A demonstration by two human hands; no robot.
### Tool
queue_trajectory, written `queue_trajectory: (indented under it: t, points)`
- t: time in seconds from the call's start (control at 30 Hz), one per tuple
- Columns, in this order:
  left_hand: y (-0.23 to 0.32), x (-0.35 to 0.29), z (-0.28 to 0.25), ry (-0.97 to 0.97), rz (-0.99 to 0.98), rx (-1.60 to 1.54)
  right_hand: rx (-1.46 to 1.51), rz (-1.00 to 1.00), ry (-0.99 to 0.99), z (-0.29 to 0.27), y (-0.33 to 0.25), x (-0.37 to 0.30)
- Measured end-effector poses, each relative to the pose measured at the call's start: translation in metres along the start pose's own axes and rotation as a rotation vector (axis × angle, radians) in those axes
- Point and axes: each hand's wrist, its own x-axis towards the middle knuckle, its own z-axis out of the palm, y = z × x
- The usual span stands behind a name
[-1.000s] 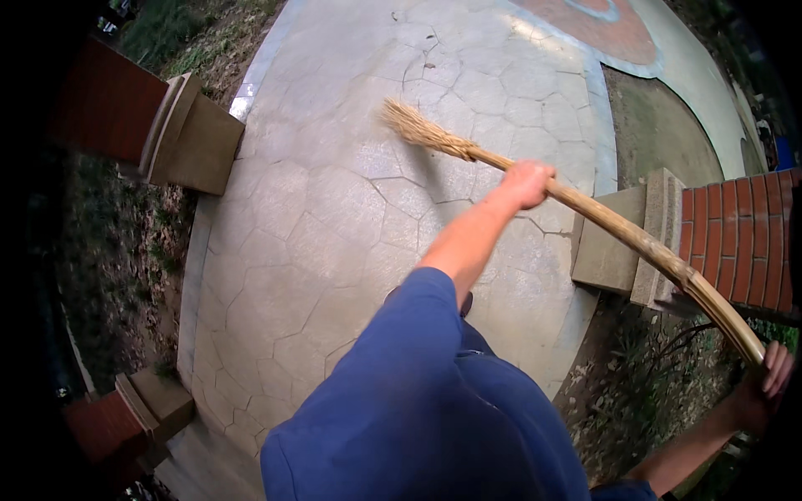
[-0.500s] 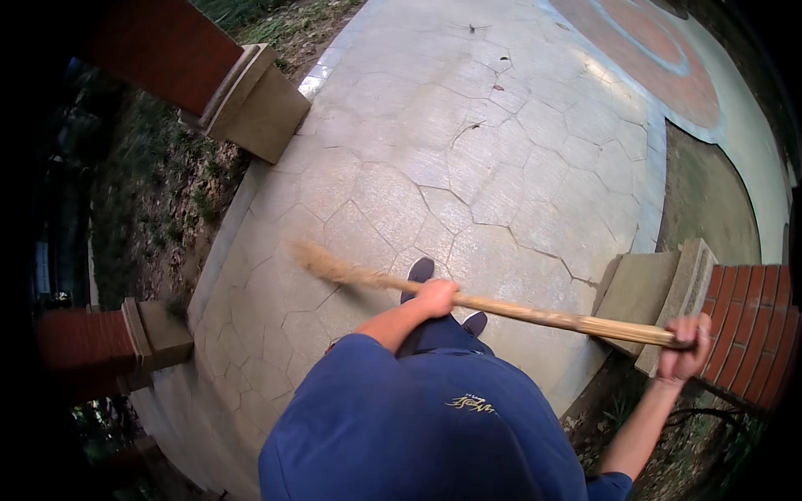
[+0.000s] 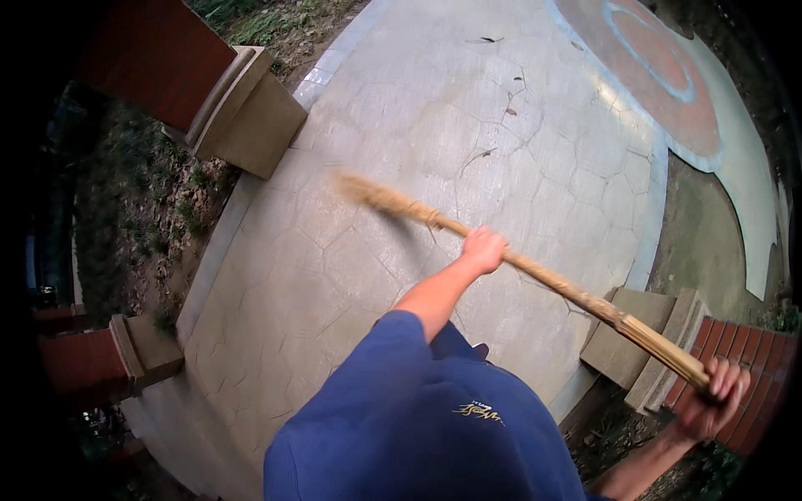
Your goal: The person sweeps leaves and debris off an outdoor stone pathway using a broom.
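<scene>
A long straw broom slants across the view, its wooden handle end at the right and its blurred bristle head out ahead to the left. Around the middle of the handle my left hand is closed. My right hand grips the handle's end, low at the right beside a brick pillar. The bristles are over the pale stone-patterned pavement; whether they touch it I cannot tell. A few dry leaves and twigs lie on the paving beyond the broom.
Brick pillars on stone bases stand at the upper left, lower left and right. Leaf-strewn soil borders the path on the left. A red and blue curved pattern marks the ground at the far right.
The broom head has moved forward and slightly right, away from my feet. My left hand has reached forward and right, while my right hand has gone lower and further right.
</scene>
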Motion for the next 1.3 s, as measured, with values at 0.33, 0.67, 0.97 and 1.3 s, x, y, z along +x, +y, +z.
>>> queue_trajectory:
  t: [0.33, 0.67, 0.97, 1.3]
  points:
    - [0.067, 0.086, -0.070, 0.111, 0.236, 0.068, -0.018, -0.211, 0.042, -0.062, -0.058, 0.069]
    - [-0.134, -0.032, -0.049, -0.142, -0.310, 0.231, 0.244, 0.332, 0.007, 0.024, 0.159, 0.076]
    - [-0.135, 0.106, -0.066, -0.111, -0.031, 0.082, 0.010, 0.077, -0.015, 0.080, 0.112, 0.121]
    - [-0.063, 0.183, -0.161, -0.121, 0.325, 0.013, 0.055, -0.062, 0.062, 0.036, 0.039, 0.170]
